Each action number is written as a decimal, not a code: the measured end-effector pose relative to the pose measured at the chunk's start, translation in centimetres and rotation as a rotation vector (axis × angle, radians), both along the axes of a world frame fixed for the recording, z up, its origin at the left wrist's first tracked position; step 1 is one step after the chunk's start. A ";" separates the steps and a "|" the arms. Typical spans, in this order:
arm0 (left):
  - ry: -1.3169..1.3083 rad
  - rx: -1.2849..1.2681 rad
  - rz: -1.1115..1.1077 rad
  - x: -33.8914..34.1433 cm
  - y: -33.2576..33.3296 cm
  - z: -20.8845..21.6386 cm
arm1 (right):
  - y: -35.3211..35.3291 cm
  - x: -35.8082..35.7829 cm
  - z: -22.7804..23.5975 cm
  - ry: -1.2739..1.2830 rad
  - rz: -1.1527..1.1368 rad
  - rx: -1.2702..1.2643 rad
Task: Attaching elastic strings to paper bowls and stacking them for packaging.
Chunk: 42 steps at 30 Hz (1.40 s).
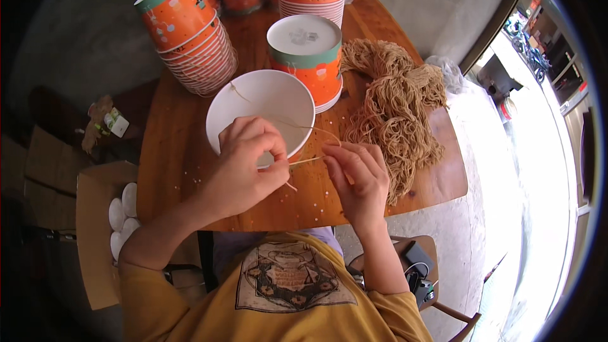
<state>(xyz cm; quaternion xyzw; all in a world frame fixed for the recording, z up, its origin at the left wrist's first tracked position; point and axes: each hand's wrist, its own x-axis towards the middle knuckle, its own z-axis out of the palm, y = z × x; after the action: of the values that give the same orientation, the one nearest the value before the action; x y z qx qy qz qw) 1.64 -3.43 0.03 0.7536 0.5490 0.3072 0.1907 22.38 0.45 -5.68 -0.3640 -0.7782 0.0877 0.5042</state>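
Observation:
A thin tan string runs taut between my two hands above the front of the table. My left hand pinches one part of it, and a short end pokes out below the fingers. My right hand pinches the other part between thumb and fingertips. From there a loose loop arches back over a white-lined paper bucket, whose open mouth faces me; part of its rim is hidden behind my left hand. Another bit of string hangs over its far rim. To the right lies a big heap of tan yarn.
Stacked orange paper buckets lean at the back left, with an upturned orange bucket nearer. White specks dot the wooden table. A cardboard box with white round pieces sits low left; a stool holds black devices.

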 end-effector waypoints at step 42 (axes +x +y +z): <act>-0.126 -0.267 -0.071 -0.4 1.0 -0.3 | -1.5 -4.1 -1.9 0.238 0.061 -0.385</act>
<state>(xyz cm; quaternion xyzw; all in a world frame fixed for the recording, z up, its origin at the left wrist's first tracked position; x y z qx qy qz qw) 1.20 -2.42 -0.28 0.7198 0.5449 0.2710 0.3339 18.27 -1.05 -7.62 -0.4168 -0.6928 0.2923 0.5108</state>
